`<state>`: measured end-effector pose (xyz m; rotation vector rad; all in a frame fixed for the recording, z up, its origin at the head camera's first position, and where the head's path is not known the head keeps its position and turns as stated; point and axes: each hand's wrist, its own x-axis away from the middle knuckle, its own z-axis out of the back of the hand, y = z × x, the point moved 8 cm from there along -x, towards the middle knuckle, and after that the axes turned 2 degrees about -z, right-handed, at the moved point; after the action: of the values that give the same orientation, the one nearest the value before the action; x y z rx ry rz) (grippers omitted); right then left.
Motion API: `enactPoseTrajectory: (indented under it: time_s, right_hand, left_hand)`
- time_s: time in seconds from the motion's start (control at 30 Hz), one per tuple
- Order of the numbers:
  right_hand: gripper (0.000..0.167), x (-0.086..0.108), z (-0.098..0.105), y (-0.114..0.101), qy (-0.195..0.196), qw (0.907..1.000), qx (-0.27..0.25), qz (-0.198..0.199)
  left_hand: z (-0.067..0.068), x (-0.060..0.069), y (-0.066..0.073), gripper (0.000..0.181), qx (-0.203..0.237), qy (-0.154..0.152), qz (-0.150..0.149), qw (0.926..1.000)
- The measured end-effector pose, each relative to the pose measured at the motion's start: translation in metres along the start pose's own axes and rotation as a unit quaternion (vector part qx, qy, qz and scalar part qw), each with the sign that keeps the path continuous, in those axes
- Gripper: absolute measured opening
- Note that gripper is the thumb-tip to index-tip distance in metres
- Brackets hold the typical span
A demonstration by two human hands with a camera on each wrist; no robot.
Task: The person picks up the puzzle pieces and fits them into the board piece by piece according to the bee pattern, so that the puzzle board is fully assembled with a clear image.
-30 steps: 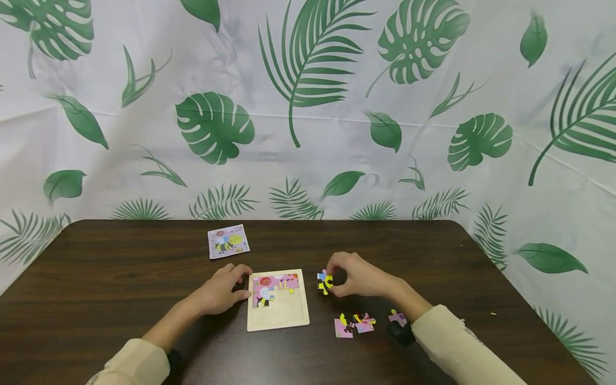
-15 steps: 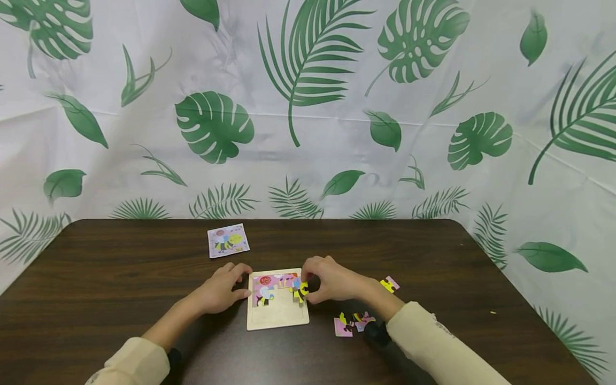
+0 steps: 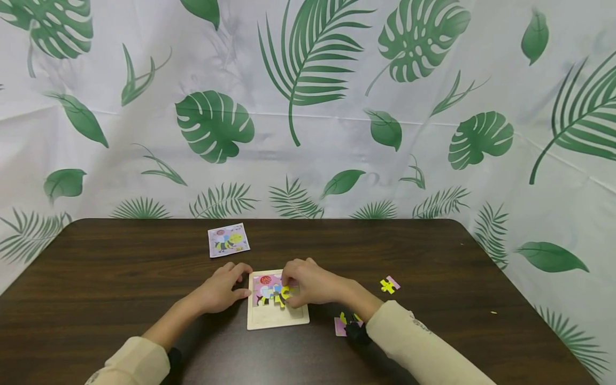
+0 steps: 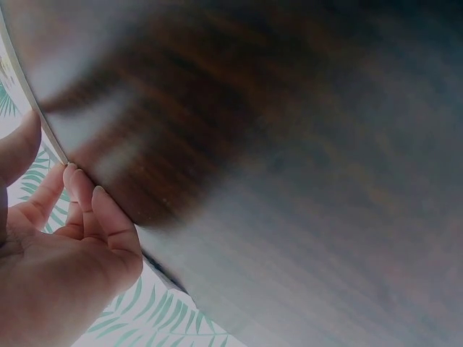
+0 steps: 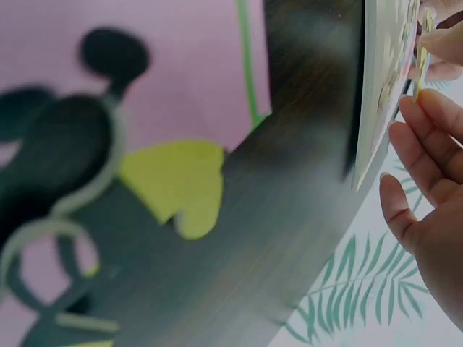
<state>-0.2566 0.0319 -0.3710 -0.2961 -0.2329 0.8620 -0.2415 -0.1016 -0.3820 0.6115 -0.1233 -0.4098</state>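
A square wooden puzzle tray (image 3: 276, 319) lies on the table, its upper part filled with pink picture pieces (image 3: 266, 280). My left hand (image 3: 218, 289) touches the tray's left edge with thumb and fingers; in the left wrist view that hand (image 4: 72, 246) is at the edge too. Over the tray's right part, my right hand (image 3: 315, 283) pinches a yellow, black and blue puzzle piece (image 3: 279, 297) beside the placed ones. In the right wrist view, thumb and fingers of this hand (image 5: 434, 159) hold the piece (image 5: 422, 63) edge-on against the tray (image 5: 372, 94).
A picture card (image 3: 228, 240) of a bee lies behind the tray. A yellow and pink piece (image 3: 390, 284) is to the right. Nearer the front, pink pieces (image 3: 340, 326) lie partly hidden by the right wrist. A leaf-patterned cloth (image 3: 308, 160) hangs behind the table (image 3: 120, 256).
My right hand has carried the piece leftward from the table onto the tray, beside the placed pieces. The yellow and pink piece at the right has come into view. My left hand has stayed put.
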Motion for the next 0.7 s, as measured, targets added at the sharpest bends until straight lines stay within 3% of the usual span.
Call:
enactPoseTrajectory:
  time_s: [0.7]
  right_hand:
    - [0.021, -0.0099, -0.0061, -0.0025, -0.005, 0.9994, 0.034, -0.006]
  left_hand:
    - [-0.0004, -0.0007, -0.0017, 0.033, 0.000, -0.001, 0.003, 1.0000]
